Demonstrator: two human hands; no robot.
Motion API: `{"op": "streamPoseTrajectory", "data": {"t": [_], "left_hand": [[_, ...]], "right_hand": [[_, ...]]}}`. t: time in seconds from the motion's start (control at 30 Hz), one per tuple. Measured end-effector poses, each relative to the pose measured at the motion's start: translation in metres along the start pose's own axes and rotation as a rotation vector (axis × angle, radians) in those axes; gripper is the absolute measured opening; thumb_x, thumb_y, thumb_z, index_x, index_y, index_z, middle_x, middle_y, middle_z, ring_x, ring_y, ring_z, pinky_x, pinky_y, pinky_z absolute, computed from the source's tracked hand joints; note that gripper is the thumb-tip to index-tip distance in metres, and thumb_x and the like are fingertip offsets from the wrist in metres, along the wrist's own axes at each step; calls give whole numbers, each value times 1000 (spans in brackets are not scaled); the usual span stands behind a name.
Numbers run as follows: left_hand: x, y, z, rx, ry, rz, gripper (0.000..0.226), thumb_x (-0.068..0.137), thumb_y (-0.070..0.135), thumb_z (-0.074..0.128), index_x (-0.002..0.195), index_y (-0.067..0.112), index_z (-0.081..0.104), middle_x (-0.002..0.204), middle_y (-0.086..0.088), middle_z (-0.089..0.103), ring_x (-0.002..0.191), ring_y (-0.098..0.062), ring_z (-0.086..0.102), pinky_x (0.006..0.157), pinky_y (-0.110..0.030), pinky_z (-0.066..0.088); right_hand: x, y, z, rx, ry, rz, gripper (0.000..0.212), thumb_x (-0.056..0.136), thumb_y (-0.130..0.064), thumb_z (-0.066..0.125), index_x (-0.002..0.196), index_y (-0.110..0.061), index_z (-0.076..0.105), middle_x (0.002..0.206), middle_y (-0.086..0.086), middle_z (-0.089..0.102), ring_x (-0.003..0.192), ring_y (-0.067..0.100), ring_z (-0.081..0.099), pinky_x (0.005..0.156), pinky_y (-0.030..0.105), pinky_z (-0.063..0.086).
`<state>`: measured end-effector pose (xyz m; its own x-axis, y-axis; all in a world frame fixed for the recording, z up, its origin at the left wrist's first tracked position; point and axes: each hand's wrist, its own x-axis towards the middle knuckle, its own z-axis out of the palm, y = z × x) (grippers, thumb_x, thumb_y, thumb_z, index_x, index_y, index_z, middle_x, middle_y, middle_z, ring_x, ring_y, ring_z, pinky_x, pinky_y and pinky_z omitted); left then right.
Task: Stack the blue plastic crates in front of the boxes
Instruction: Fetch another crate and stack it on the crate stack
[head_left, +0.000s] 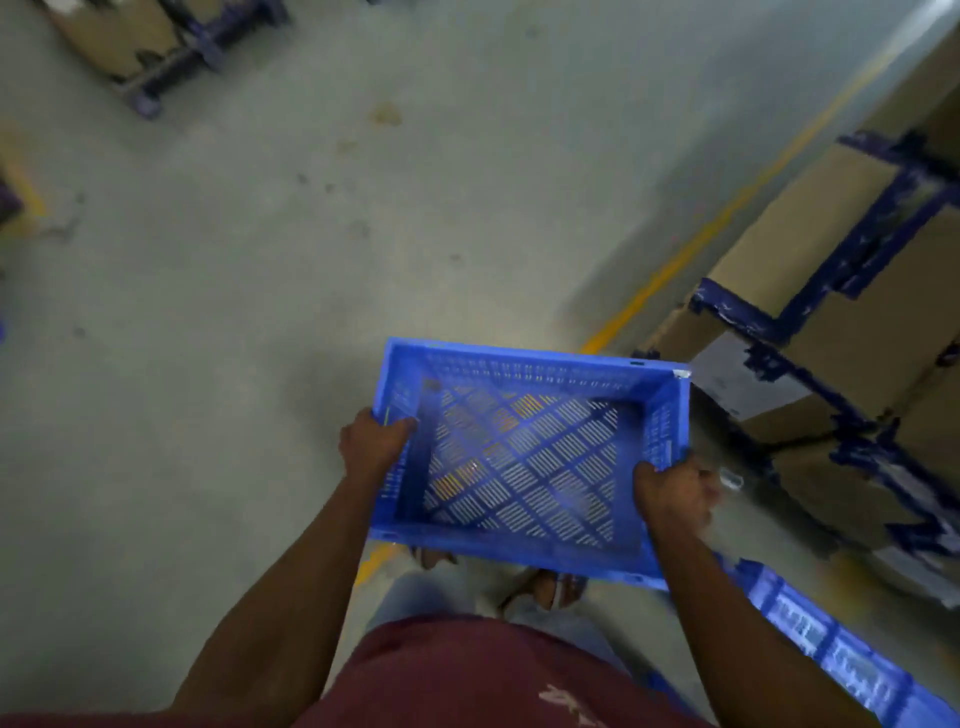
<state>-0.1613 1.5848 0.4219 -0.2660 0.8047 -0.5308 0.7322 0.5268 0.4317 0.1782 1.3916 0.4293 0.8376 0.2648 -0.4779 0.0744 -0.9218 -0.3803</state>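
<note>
Blue plastic crate: empty, slotted, carried above the concrete floor; no legible marking. Left hand and right hand grasp opposite rims. Second blue crate lower right. Taped cardboard boxes right, white label unreadable. Yellow floor line.

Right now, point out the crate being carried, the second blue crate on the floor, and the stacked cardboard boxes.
carried blue crate (519, 457), head view, on its slotted base.
second blue crate (831, 644), head view, on its perforated side wall, lower right.
cardboard boxes (769, 260), head view, on a brown face between blue straps.
</note>
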Motion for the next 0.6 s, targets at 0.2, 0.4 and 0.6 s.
{"op": "streamPoseTrajectory", "data": {"t": [0.2, 0.4, 0.6], "left_hand": [[-56, -111, -73, -308, 126, -213, 91, 37, 71, 76, 111, 19, 72, 102, -12, 76, 96, -33, 72, 89, -50, 60], [-124, -183, -171, -414, 264, -262, 73, 42, 58, 87, 96, 14, 65, 94, -7, 74, 83, -28, 73, 79, -46, 62], [-175, -296, -247, -471, 433, -406, 101, 28, 75, 72, 112, 17, 70, 109, -14, 70, 97, -36, 68, 85, -47, 60]], "right_hand": [[-46, -62, 4, -90, -99, -341, 73, 71, -45, 58, 134, -9, 51, 123, 30, 55, 119, 48, 52, 97, 52, 45], [-126, -123, 34, -162, -158, -683, 55, 75, -39, 61, 121, -8, 56, 113, 31, 58, 111, 50, 56, 94, 52, 48], [-266, -152, 67, -201, -221, -1010, 50, 80, -33, 64, 126, -15, 55, 112, 28, 52, 105, 50, 54, 88, 52, 50]]}}
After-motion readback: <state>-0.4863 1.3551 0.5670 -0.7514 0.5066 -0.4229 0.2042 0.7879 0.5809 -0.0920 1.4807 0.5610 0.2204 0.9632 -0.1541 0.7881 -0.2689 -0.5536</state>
